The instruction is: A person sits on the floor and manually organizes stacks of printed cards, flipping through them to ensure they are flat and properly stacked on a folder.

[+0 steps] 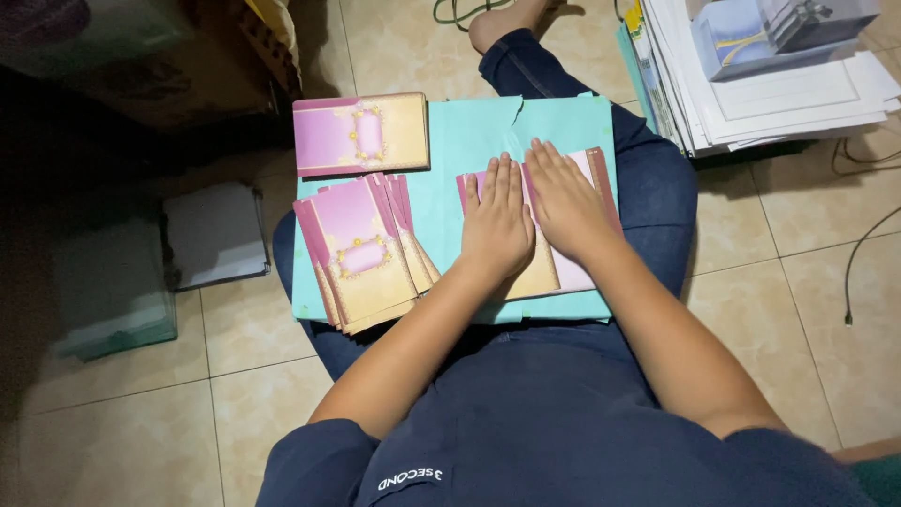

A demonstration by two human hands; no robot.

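Observation:
My left hand (497, 223) and my right hand (566, 202) lie flat side by side, fingers together, pressing down on a pink and gold card (571, 274) that rests on a turquoise board (460, 141) across my lap. To the left of my hands a fanned pile of the same pink and gold cards (361, 253) lies on the board. Behind that pile, at the board's far left corner, a neat stack of cards (361, 134) lies crosswise.
I sit on a tiled floor (751, 244) in blue jeans. A thick pile of white paper sheets (779, 99) with a pale blue box on top stands at the far right. A grey sheet stack (216, 235) and a glass pane (113, 291) lie at left. Cables trail at right.

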